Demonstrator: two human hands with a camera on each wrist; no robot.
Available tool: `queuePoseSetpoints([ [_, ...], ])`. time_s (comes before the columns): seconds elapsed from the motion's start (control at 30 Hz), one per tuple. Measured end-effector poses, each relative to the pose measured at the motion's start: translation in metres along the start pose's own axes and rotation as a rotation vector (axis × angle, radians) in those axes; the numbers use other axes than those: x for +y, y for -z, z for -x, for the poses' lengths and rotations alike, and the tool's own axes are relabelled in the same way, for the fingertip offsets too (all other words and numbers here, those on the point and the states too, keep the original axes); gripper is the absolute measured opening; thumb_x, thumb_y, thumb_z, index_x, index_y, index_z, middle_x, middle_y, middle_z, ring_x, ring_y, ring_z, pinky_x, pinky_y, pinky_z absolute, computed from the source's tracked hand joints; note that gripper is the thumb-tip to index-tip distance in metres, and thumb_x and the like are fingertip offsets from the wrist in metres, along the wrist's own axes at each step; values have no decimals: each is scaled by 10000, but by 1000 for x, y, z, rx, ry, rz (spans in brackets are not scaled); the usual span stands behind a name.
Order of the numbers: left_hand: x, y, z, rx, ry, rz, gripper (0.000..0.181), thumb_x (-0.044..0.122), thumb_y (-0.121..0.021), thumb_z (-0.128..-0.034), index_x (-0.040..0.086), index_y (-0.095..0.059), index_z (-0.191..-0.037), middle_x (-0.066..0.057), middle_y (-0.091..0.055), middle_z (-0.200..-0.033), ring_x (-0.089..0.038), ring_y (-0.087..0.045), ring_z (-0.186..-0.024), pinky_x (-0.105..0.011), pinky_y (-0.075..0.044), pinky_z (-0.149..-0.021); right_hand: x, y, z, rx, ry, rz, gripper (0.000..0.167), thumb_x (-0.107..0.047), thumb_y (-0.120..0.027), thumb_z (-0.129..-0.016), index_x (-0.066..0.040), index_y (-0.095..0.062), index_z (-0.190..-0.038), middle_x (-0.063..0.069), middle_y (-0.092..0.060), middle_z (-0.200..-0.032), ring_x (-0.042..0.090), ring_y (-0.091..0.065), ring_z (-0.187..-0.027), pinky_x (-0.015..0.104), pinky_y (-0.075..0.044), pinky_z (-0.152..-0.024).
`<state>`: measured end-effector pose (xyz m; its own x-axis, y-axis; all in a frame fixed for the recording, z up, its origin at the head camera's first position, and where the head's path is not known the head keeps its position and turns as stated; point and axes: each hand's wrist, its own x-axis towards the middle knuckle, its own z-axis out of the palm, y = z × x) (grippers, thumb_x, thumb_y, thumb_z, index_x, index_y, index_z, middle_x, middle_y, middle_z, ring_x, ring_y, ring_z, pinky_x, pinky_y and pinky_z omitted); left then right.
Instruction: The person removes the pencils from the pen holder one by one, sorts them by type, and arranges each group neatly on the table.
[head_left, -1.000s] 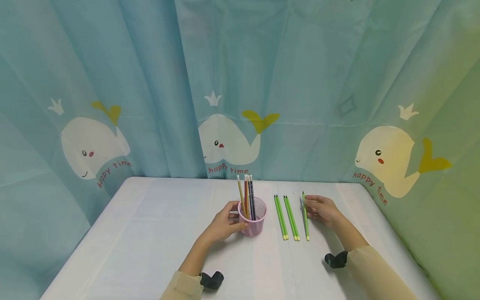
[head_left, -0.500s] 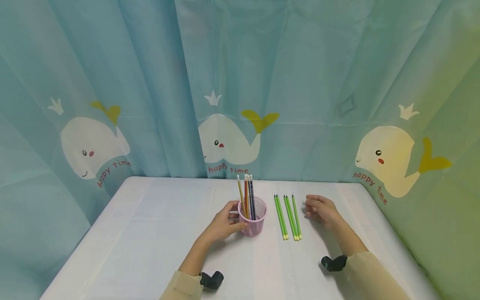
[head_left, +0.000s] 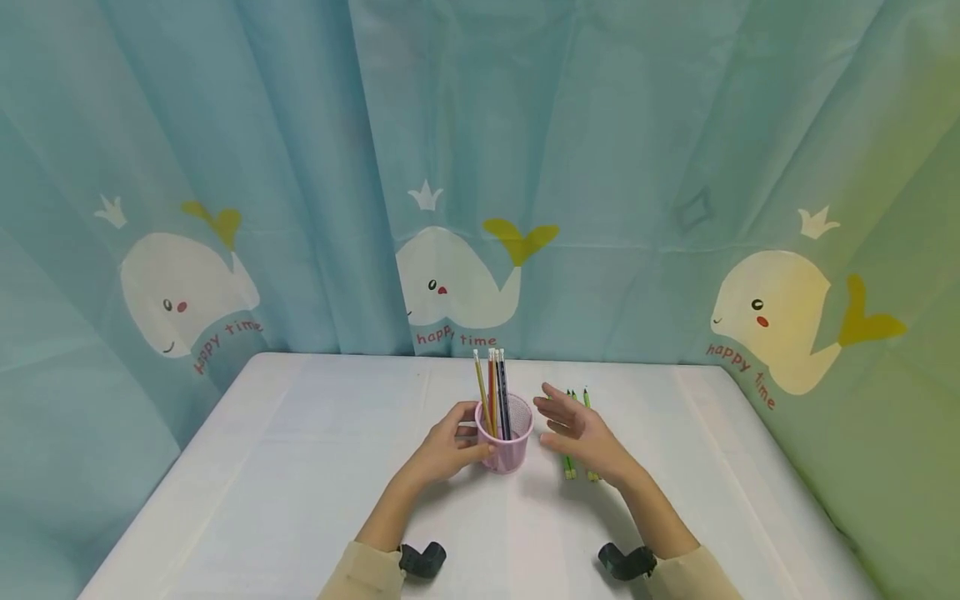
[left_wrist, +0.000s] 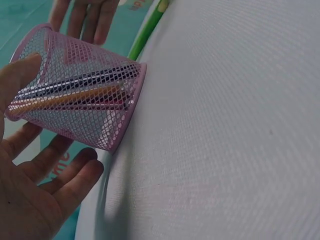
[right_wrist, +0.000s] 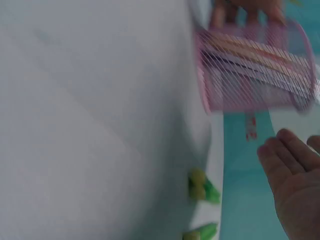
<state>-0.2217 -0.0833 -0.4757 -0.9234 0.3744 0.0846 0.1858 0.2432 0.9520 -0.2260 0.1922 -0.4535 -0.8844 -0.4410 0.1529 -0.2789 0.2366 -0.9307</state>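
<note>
A pink mesh pencil cup (head_left: 512,457) stands upright on the table with several pencils (head_left: 504,408) in it, yellow, red and dark. My left hand (head_left: 441,452) holds the cup from its left side, thumb at the front and fingers behind, as the left wrist view also shows with the cup (left_wrist: 85,122). My right hand (head_left: 592,440) hovers right of the cup with fingers extended, apart from it and holding nothing. Beneath that hand lie several green pencils (head_left: 593,476), partly hidden; their yellow ends (right_wrist: 197,184) are blurred in the right wrist view.
A white cloth covers the table (head_left: 300,467). Behind it hangs a blue-green curtain (head_left: 630,167) printed with whales. Each wrist wears a black camera mount, one on the left (head_left: 423,560) and one on the right (head_left: 626,562).
My right hand let go of a green pencil, setting it left beside the others, then moved left over the pencils toward the cup. My left hand and the cup stayed put.
</note>
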Motion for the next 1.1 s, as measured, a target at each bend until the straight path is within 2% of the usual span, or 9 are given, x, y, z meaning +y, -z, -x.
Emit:
queuePoseSetpoints([
  [0.07, 0, 0, 0, 1, 0, -6, 693, 192, -789, -853, 69, -424, -1429, -205, -510, -1414, -407, -571, -1236, -459, -525, -1017, -2, -12, -1, -54, 54, 39, 946, -162, -778, -864, -88, -180, -1593, 248, -323, -1575, 393, -375, -1429, 516, -342, -1155],
  [0.13, 0, 0, 0, 2, 2, -6, 691, 196, -787, -854, 73, -425, -1430, -201, -513, -1415, -402, -573, -1236, -456, -522, -1021, -2, -22, -2, -72, 78, 57, 1053, -142, -817, -822, -81, -112, -1601, 253, -250, -1602, 399, -340, -1445, 518, -318, -1164],
  [0.23, 1, 0, 1, 3, -2, -5, 682, 181, -783, -855, 64, -427, -1426, -207, -513, -1415, -405, -573, -1233, -457, -517, -1028, -1, -33, -7, -54, 83, 32, 1116, -137, -852, -783, -84, -96, -1603, 238, -262, -1603, 410, -370, -1425, 516, -341, -1152],
  [0.4, 2, 0, 3, -10, -8, 6, 677, 179, -784, -860, 54, -428, -1422, -209, -512, -1414, -405, -569, -1236, -458, -510, -1037, 3, -39, -12, -19, 58, -33, 1062, -143, -856, -779, -104, -177, -1595, 185, -342, -1585, 422, -406, -1402, 529, -380, -1131],
  [0.67, 4, 7, 4, -55, -4, -6, 726, 273, -801, -856, 127, -414, -1453, -168, -494, -1438, -390, -536, -1281, -453, -488, -1064, 3, -40, -9, 33, 31, -13, 956, -147, -836, -800, -45, -267, -1562, 201, -381, -1559, 433, -444, -1371, 535, -427, -1096],
  [0.8, 5, 12, 4, -25, 11, -17, 666, 301, -752, -899, 153, -419, -1457, -154, -503, -1437, -377, -535, -1287, -455, -497, -1055, -2, -42, -9, 54, 27, 4, 930, -147, -824, -818, -34, -272, -1557, 231, -408, -1532, 445, -487, -1330, 524, -457, -1072],
  [0.9, 6, 14, 3, 18, 8, -23, 591, 299, -688, -950, 123, -429, -1452, -160, -522, -1427, -380, -552, -1269, -487, -505, -1036, -9, -44, -9, 76, 3, 32, 903, -179, -819, -830, -48, -296, -1554, 232, -429, -1517, 436, -521, -1298, 516, -476, -1056],
  [1.1, 8, 16, 2, 71, -1, -35, 542, 299, -620, -994, 59, -433, -1443, -167, -546, -1407, -378, -577, -1246, -522, -510, -1016, -19, -48, -14, 109, -24, 182, 923, -336, -815, -830, -103, -306, -1564, 198, -436, -1525, 411, -535, -1293, 533, -478, -1052],
])
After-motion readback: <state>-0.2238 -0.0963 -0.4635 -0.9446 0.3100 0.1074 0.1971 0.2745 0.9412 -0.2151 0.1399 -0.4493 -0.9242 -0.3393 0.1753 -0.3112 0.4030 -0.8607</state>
